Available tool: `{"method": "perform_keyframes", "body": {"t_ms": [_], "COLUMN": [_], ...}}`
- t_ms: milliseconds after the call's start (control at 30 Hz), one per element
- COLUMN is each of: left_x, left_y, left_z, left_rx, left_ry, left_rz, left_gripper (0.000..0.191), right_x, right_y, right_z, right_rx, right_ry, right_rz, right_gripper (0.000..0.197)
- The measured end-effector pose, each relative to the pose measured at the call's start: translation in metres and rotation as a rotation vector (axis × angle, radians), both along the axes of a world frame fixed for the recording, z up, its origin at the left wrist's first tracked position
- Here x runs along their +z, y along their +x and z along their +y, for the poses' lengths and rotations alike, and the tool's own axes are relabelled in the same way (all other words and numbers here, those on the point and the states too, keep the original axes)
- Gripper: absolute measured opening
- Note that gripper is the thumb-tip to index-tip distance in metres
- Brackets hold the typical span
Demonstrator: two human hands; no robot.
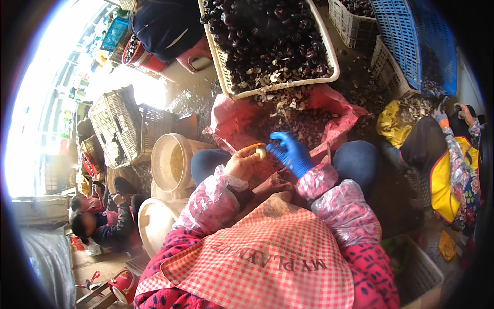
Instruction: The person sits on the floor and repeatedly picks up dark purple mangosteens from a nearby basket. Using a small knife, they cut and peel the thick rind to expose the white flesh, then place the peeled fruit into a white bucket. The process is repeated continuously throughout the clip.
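Note:
My left hand [244, 164] has an orange covering along one finger and pinches a pale peeled corm [261, 152], apparently a water chestnut. Just to its right, my right hand [292, 153] wears a blue rubber glove, with its fingers bent toward the corm. Whether a small tool sits in the gloved fingers cannot be made out. Both hands are above my lap, over the near edge of a pink plastic sack [235, 119] holding dark peelings [285, 125]. Beyond the sack, a white plastic crate [283, 83] is heaped with dark unpeeled water chestnuts [270, 34].
Pale plastic buckets [168, 162] stand left of my knee, with stacked crates [115, 127] behind. A blue crate [401, 42] leans at the upper right. Co-workers sit left [115, 216] and right [455, 170]. A mesh basket [420, 266] lies at lower right.

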State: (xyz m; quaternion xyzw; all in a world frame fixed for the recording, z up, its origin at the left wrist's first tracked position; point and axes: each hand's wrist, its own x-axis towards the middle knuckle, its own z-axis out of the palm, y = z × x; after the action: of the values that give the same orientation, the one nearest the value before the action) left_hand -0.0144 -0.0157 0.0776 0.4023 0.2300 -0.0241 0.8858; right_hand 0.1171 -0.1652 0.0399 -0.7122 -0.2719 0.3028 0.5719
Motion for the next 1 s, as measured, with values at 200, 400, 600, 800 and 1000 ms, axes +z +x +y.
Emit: {"method": "perform_keyframes", "body": {"t_ms": [200, 400, 600, 800, 1000], "left_x": [0.003, -0.004, -0.005, -0.006, -0.004], "left_y": [0.000, -0.002, -0.002, 0.001, -0.001], "left_z": [-0.002, 0.003, 0.007, 0.000, 0.003], "left_rx": [0.031, 0.000, 0.051, -0.022, 0.051], "left_ry": [0.208, 0.367, -0.061, 0.090, -0.043], "left_rz": [0.159, 0.210, 0.039, -0.043, 0.124], "left_gripper": [0.031, 0.030, 0.039, 0.029, 0.024], "right_x": [-0.004, -0.035, -0.048, -0.031, -0.042], "right_y": [-0.002, 0.007, -0.014, -0.023, -0.021], "right_z": [-0.003, 0.001, 0.014, 0.009, 0.015], "right_rx": [-0.166, -0.195, -0.118, -0.120, -0.168], "right_ry": [-0.062, -0.040, 0.207, 0.056, 0.317], "right_rz": [-0.108, -0.080, 0.075, 0.070, 0.198], "right_gripper": [0.041, 0.036, 0.033, 0.037, 0.027]}}
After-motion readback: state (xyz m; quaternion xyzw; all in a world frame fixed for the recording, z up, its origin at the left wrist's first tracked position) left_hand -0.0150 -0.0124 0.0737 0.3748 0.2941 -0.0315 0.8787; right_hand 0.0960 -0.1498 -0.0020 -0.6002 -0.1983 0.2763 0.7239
